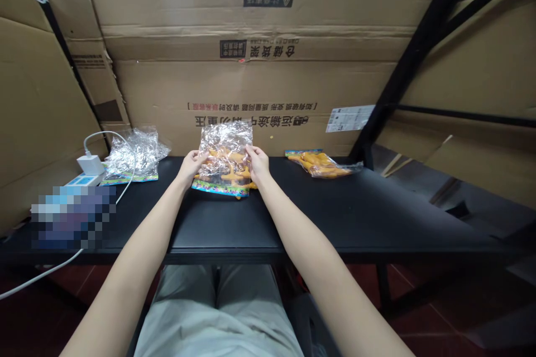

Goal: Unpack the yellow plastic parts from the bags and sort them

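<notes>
Both of my hands hold a clear plastic bag with a colourful printed strip along its lower edge, above the black table. My left hand is closed on the bag's left side. On the opposite side, my right hand pinches the edge between thumb and fingers. Orange pieces show through the clear plastic. Bits of orange poke out past the bag's right and lower edges, so some lie behind it; whether any are inside, I cannot tell. To the right lies another clear bag with orange pieces in it.
A pile of clear bags lies at the back left of the black table. Near it are a white charger on a power strip, a white cable and a blurred-out object. Cardboard walls and a black metal frame surround the table.
</notes>
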The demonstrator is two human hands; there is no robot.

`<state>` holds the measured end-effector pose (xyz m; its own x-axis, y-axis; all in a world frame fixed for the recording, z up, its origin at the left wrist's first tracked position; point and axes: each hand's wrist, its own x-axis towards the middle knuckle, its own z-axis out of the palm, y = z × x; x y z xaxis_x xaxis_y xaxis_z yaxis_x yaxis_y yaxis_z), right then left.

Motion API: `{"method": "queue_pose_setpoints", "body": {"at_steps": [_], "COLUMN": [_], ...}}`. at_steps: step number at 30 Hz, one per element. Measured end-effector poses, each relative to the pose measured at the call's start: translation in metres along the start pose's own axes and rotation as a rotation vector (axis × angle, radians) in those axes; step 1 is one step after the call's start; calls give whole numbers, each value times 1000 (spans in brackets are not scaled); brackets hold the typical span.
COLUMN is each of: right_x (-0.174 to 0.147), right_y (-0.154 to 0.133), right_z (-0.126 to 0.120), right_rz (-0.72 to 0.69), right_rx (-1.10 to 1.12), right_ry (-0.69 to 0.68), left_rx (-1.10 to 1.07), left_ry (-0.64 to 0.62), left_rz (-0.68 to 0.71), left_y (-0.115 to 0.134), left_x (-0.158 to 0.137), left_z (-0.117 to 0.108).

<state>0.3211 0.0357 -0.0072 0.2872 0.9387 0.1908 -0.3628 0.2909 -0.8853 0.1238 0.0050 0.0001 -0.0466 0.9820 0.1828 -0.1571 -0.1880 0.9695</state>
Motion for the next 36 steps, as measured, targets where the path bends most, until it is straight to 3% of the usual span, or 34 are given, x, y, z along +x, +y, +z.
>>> {"method": "queue_pose_setpoints", "body": {"at_steps": [5,14,19,26,31,36], "right_x": [6,4,4,12,6,4], "right_y": [4,5,6,10,6,5], "right_z": [-3,-1,-3,-7,-7,-7], "right_rz": [-176,-260,-212,-139,-69,-66], "right_rx": [-75,-137,-151,-117,-24,-59], "right_ry": [66,121,126,120,48,74], "left_rx": [133,229,247,179,248,303], "left_ry": [-17,172,239,52,56,88], "left_rz": [-25,135,196,150,241,256], "left_y": [-2,-1,0,1,1,2], "left_x": [-3,-2,0,-4,-5,-4], "left_z": [3,0,-2,0,0,0]}}
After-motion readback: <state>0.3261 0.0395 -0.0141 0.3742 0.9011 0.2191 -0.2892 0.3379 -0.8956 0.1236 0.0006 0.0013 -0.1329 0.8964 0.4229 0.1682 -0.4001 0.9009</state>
